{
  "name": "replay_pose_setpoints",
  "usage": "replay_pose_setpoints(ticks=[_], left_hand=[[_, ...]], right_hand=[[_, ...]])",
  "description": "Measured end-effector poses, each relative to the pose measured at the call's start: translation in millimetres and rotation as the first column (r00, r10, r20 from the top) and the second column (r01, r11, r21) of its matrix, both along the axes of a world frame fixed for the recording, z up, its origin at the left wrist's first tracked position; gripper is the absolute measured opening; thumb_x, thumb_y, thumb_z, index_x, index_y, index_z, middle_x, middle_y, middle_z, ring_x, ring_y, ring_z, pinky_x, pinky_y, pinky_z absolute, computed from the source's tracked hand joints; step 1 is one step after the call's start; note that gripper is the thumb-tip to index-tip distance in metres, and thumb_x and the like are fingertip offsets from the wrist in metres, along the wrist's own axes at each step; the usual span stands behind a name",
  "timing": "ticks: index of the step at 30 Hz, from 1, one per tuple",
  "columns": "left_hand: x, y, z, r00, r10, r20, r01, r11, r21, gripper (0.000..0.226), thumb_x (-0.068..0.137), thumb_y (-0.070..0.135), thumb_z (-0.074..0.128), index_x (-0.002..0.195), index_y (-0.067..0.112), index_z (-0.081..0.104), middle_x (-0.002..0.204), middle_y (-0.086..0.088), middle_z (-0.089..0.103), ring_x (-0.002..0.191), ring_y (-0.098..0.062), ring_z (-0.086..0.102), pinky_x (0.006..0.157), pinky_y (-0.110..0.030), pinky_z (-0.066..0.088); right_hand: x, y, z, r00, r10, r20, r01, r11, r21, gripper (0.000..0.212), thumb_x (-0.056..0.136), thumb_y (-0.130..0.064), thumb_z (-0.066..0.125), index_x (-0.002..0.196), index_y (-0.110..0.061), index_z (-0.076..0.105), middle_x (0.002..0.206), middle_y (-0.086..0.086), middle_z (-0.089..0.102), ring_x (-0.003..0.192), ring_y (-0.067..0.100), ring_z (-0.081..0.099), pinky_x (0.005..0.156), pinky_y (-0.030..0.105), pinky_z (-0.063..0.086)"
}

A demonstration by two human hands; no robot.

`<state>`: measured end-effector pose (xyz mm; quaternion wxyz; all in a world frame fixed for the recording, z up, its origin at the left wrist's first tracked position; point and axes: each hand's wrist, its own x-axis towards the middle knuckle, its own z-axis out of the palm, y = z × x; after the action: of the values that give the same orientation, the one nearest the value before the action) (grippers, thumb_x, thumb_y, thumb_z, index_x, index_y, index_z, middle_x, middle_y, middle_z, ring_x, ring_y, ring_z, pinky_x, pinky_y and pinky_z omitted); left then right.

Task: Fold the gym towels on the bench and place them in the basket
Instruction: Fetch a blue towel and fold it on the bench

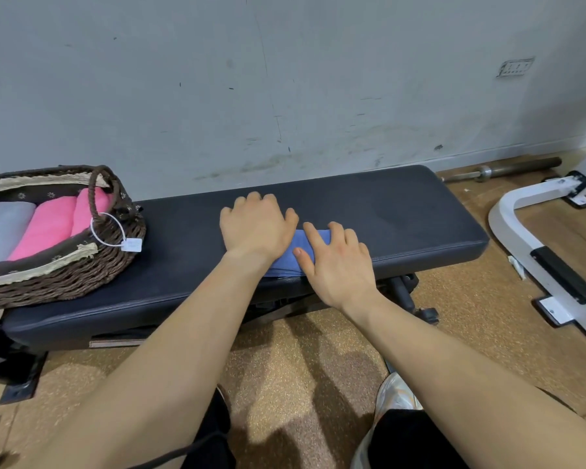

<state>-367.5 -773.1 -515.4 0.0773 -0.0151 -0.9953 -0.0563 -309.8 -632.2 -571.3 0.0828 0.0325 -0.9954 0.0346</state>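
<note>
A folded blue towel (290, 257) lies on the black padded bench (403, 211), near its front edge at the middle. My left hand (256, 225) presses flat on the towel's left part, fingers pointing to the wall. My right hand (335, 258) lies flat on its right part, fingers spread. Most of the towel is hidden under both hands. A brown wicker basket (82, 269) stands on the bench's left end. Inside it lie a grey folded towel (0, 228) and two pink folded towels (48, 228).
A grey wall rises right behind the bench. To the right, a white metal frame (535, 242) stands on the brown floor, and a barbell bar (508, 169) lies along the wall. A white tag (131, 245) hangs from the basket's handle. My shoe (398, 392) is below the bench.
</note>
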Motion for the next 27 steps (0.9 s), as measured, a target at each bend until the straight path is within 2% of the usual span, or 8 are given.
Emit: replay_pose_setpoints(ticks=[3,5,10,12,14,17,22,27], left_hand=[[-5,7,-24,0.992,-0.013,0.126,0.009,1.0,0.029,0.054,0.098,0.054,0.026,0.12,0.019,0.06,0.122,-0.006,0.059,0.114,-0.027,0.054,0.099,-0.045,0.038],[-6,5,-37,0.988,-0.021,0.156,0.01,0.997,0.076,0.056,0.098,0.055,0.022,0.122,0.022,0.06,0.125,-0.004,0.058,0.116,-0.025,0.054,0.106,-0.046,0.036],[-2,2,-46,0.994,-0.043,0.097,0.031,0.992,0.12,0.049,0.098,0.053,0.024,0.118,0.028,0.062,0.127,0.0,0.057,0.118,-0.024,0.053,0.099,-0.041,0.038],[-1,2,-46,0.994,-0.039,0.1,0.026,0.992,0.125,0.049,0.099,0.052,0.024,0.119,0.028,0.061,0.129,0.0,0.056,0.12,-0.024,0.051,0.099,-0.041,0.038],[1,2,-44,0.994,-0.042,0.101,0.029,0.991,0.131,0.048,0.1,0.051,0.023,0.121,0.028,0.06,0.13,-0.001,0.055,0.121,-0.025,0.05,0.099,-0.041,0.038],[2,3,-41,0.99,-0.06,0.124,0.048,0.995,0.093,0.041,0.099,0.045,0.03,0.126,0.027,0.056,0.136,-0.003,0.052,0.125,-0.027,0.048,0.102,-0.043,0.038],[3,0,-42,0.985,-0.074,0.155,0.066,0.996,0.053,0.033,0.095,0.036,0.044,0.125,0.026,0.051,0.139,-0.005,0.048,0.129,-0.028,0.045,0.105,-0.045,0.038],[0,1,-46,0.992,-0.044,0.117,0.028,0.99,0.139,0.049,0.101,0.049,0.02,0.122,0.027,0.058,0.139,-0.004,0.05,0.129,-0.026,0.045,0.106,-0.044,0.035]], right_hand=[[0,1,-2,1.0,-0.003,-0.012,0.003,1.0,0.002,0.061,0.101,-0.062,0.024,0.151,-0.029,0.035,0.141,0.016,0.047,0.114,0.033,0.05,0.085,0.045,0.046],[-1,4,0,1.0,0.007,0.015,-0.006,0.999,-0.033,0.06,0.1,-0.063,0.024,0.15,-0.031,0.034,0.142,0.014,0.045,0.118,0.033,0.048,0.089,0.046,0.044],[-7,12,15,0.994,0.077,0.082,-0.056,0.97,-0.239,0.05,0.101,-0.056,0.035,0.144,-0.035,0.045,0.141,0.002,0.044,0.123,0.026,0.045,0.094,0.041,0.045],[-9,8,27,0.998,0.041,0.056,-0.025,0.964,-0.265,0.039,0.101,-0.044,0.039,0.132,-0.033,0.059,0.133,-0.002,0.049,0.116,0.025,0.049,0.086,0.038,0.046],[-11,0,38,0.999,-0.022,-0.041,0.016,0.989,-0.144,0.034,0.098,-0.036,0.042,0.113,-0.027,0.071,0.121,-0.001,0.055,0.105,0.027,0.052,0.078,0.038,0.042],[-17,-14,51,0.969,-0.131,-0.211,0.115,0.99,-0.086,0.033,0.092,-0.034,0.044,0.093,-0.021,0.073,0.109,0.0,0.06,0.098,0.028,0.051,0.076,0.039,0.036],[-32,-30,44,0.989,-0.142,-0.034,0.123,0.937,-0.327,0.04,0.103,-0.035,0.031,0.116,-0.025,0.067,0.138,-0.002,0.056,0.123,0.026,0.05,0.097,0.043,0.039],[-36,-21,16,0.987,-0.115,0.116,0.143,0.949,-0.28,0.052,0.105,-0.045,0.014,0.135,-0.032,0.054,0.16,0.0,0.035,0.147,0.026,0.031,0.115,0.048,0.028]])
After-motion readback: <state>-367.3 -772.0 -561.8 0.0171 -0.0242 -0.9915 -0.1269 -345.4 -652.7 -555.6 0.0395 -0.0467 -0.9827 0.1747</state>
